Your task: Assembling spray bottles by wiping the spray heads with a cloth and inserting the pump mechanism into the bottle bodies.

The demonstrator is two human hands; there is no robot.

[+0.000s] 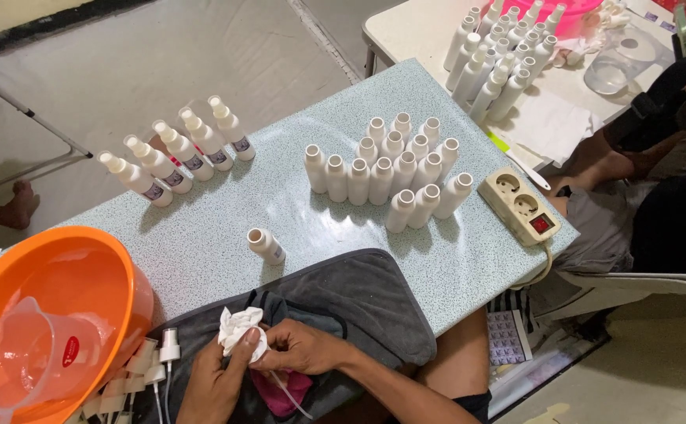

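Both of my hands sit at the bottom edge of the view, over a grey towel (358, 302) spread on the near side of the table (280, 196). My left hand (213, 381) and right hand (300, 345) are closed together on a crumpled white cloth (237, 326), with a thin white tube (292, 396) trailing down from under the right fingers; what it joins to I cannot tell. Just left of them lie several white spray pumps (166, 353), touching the rim of an orange basin (115, 267) that overhangs the table's left corner. One open white bottle (266, 245) stands alone ahead of the towel, with bare tabletop around it. Further out, a cluster of open bottles (394, 169) stands mid-table, a row of capped bottles (174, 153) towards the far left edge, and a power strip (518, 204) at the right edge. Between these groups I see free surface.
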